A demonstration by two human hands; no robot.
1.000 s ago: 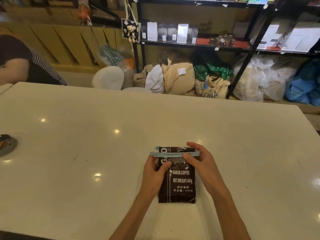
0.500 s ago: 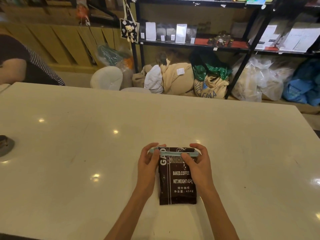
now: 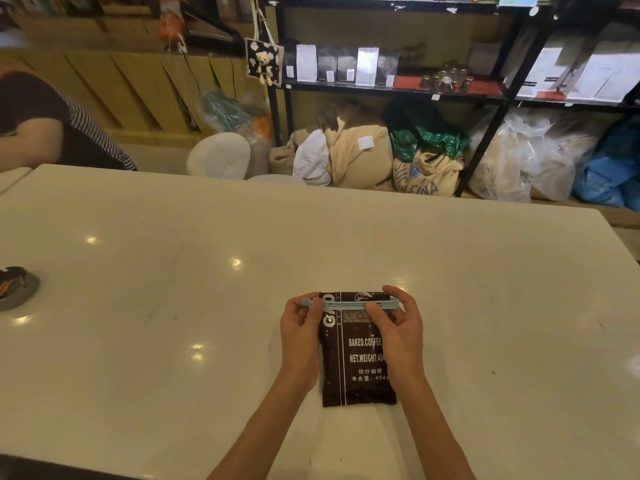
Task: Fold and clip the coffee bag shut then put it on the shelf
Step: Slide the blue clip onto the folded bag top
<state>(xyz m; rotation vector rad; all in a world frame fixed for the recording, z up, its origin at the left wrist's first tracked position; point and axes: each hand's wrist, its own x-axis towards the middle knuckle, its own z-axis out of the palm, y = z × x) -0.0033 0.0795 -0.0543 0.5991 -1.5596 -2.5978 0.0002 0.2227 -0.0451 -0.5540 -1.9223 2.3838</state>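
A dark brown coffee bag [image 3: 356, 362] with white lettering lies flat on the white table [image 3: 173, 306], its top end pointing away from me. A long light-blue clip [image 3: 346, 304] runs across the folded top of the bag. My left hand [image 3: 300, 336] pinches the clip's left end between thumb and fingers. My right hand [image 3: 398, 329] grips the clip's right end and covers the bag's right edge. The black metal shelf [image 3: 391, 90] stands beyond the table's far edge.
A person in a dark and striped top [image 3: 52, 129] sits at the far left. A grey dish [image 3: 15, 289] lies at the table's left edge. Sacks and plastic bags [image 3: 429, 164] are piled on the floor under the shelf, beside a white stool [image 3: 220, 155].
Both hands have shifted from resting on the bag's top to gripping the two ends of the clip. The bag has stayed in place on the table.
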